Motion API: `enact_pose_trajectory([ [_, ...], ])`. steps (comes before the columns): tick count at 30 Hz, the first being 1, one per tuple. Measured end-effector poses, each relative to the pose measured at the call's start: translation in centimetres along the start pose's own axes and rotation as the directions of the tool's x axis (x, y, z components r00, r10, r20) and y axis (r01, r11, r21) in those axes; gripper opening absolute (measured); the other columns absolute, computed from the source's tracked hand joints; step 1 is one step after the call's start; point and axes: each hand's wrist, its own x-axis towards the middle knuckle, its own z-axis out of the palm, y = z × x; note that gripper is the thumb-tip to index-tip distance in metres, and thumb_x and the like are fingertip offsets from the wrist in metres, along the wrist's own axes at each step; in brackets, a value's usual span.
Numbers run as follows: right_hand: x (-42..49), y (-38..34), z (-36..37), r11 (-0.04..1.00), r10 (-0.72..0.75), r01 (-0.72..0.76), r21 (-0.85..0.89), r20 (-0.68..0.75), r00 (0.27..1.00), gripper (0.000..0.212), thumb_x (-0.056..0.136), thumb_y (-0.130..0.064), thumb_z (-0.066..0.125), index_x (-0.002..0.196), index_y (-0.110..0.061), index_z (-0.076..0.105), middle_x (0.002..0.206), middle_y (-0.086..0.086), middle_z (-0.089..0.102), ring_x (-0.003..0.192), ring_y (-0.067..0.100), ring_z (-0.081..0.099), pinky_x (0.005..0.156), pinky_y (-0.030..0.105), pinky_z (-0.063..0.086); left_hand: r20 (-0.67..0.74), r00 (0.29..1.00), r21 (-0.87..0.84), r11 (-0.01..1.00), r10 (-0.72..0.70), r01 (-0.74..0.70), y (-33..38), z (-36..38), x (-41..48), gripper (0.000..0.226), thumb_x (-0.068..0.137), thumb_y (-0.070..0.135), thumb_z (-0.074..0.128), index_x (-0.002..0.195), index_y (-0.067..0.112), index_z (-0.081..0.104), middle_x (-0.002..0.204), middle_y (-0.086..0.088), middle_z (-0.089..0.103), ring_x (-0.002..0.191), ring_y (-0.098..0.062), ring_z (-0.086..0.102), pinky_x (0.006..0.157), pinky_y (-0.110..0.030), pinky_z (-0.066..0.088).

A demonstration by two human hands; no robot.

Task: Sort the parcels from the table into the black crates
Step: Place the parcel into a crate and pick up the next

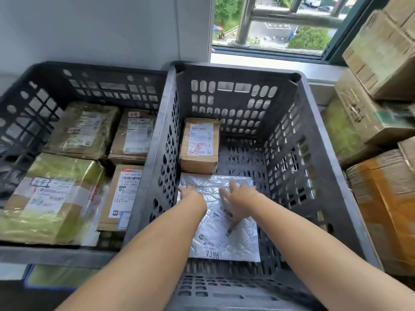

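Both my arms reach down into the right black crate [289, 140]. A flat silver bubble mailer [238, 241] with a white label marked 7396 lies on its floor. My left hand [190, 193] rests flat on the mailer's far left part, and my right hand [239, 197] lies on it with fingers spread and straight. Behind the mailer a small cardboard box [199, 145] with a shipping label stands against the crate's left wall. The left black crate [33, 104] holds several taped cardboard parcels [56, 194].
Stacked cardboard boxes [381, 52] stand to the right of the crate, with more [386, 207] lower down. A window with a metal rail [269, 23] is behind. A white wall backs the left crate. The right crate's floor right of the small box is bare.
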Motion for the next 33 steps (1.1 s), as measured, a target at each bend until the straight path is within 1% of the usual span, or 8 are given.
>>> enact_pose_trajectory([
  [3,-1.3,1.1,-1.9,1.0,-0.004,0.004,0.019,0.028,1.0,0.113,0.081,-0.06,0.069,0.157,-0.023,-0.008,0.163,0.017,0.002,0.142,0.044,0.025,0.107,0.064,0.035,-0.07,0.997,0.065,0.998,0.021,-0.017,-0.1,-1.1,-2.6,0.083,0.1,0.049,0.048,0.157,0.009,0.003,0.163,-0.023,0.001,0.15,-0.038,0.0,0.117,-0.061,0.017],
  [5,-2.4,1.8,-3.3,1.0,0.013,-0.013,0.021,-0.012,1.0,0.122,0.074,-0.068,0.069,0.157,-0.024,-0.01,0.164,0.014,0.002,0.144,0.043,0.022,0.109,0.064,0.032,-0.167,0.985,0.099,0.995,0.031,-0.015,-0.5,-2.3,-4.7,0.089,0.097,0.061,0.044,0.157,0.008,0.005,0.162,-0.021,0.007,0.15,-0.037,0.003,0.117,-0.061,0.019],
  [12,-7.0,4.8,-10.1,0.991,0.136,-0.129,0.043,-0.296,0.945,0.116,0.078,-0.075,0.06,0.156,-0.026,-0.01,0.164,0.008,0.004,0.145,0.038,0.019,0.109,0.066,0.027,-0.514,0.856,0.158,0.974,-0.056,0.159,-4.3,-7.7,-12.5,0.086,0.098,0.064,0.036,0.158,0.011,0.004,0.165,-0.015,0.001,0.151,-0.035,-0.009,0.118,-0.061,0.009],
  [14,-9.0,5.3,-11.9,0.983,0.183,-0.179,0.046,-0.386,0.904,0.114,0.079,-0.076,0.057,0.156,-0.027,-0.011,0.164,0.008,0.004,0.146,0.037,0.017,0.109,0.067,0.023,-0.607,0.789,0.119,0.971,-0.094,0.208,-6.0,-8.7,-14.7,0.081,0.101,0.058,0.035,0.158,0.012,0.003,0.165,-0.015,-0.002,0.151,-0.034,-0.012,0.118,-0.061,0.006],
  [19,-13.6,3.7,-16.8,0.967,0.251,-0.226,0.118,-0.599,0.761,0.096,0.088,-0.072,0.046,0.157,-0.029,-0.005,0.164,0.006,0.007,0.148,0.034,0.013,0.111,0.069,0.018,-0.762,0.625,-0.008,0.967,-0.172,0.256,-11.0,-8.1,-20.3,0.09,0.095,0.07,0.032,0.158,0.014,0.001,0.165,-0.014,-0.003,0.151,-0.035,-0.012,0.118,-0.063,0.006],
  [22,-15.6,-0.3,-19.8,0.957,0.288,-0.225,0.183,-0.68,0.674,0.088,0.09,-0.072,0.037,0.157,-0.031,-0.003,0.165,0.004,0.005,0.149,0.033,0.008,0.11,0.07,0.015,-0.795,0.537,-0.189,0.956,-0.283,0.225,-15.5,-5.6,-23.6,0.09,0.093,0.073,0.031,0.158,0.017,0.004,0.165,-0.013,-0.001,0.151,-0.034,-0.012,0.117,-0.063,0.005],
  [26,-17.2,-8.9,-23.3,0.962,0.271,-0.193,0.192,-0.738,0.618,0.087,0.09,-0.075,0.032,0.157,-0.032,-0.004,0.165,0.003,0.001,0.151,0.033,0.004,0.112,0.07,0.014,-0.792,0.457,-0.34,0.914,-0.405,0.222,-22.4,0.8,-27.2,0.092,0.09,0.077,0.029,0.158,0.021,0.002,0.166,-0.011,-0.003,0.151,-0.034,-0.012,0.117,-0.063,0.006],
  [33,-17.6,-28.4,-28.8,0.996,0.089,-0.067,0.06,-0.792,0.604,0.088,0.09,-0.074,0.035,0.156,-0.032,-0.005,0.165,0.004,0.001,0.15,0.033,0.005,0.111,0.07,0.014,-0.717,0.405,-0.529,0.821,-0.567,0.213,-33.5,16.3,-32.3,0.092,0.089,0.079,0.026,0.158,0.025,-0.001,0.166,-0.008,-0.006,0.151,-0.033,-0.012,0.116,-0.063,0.006],
])
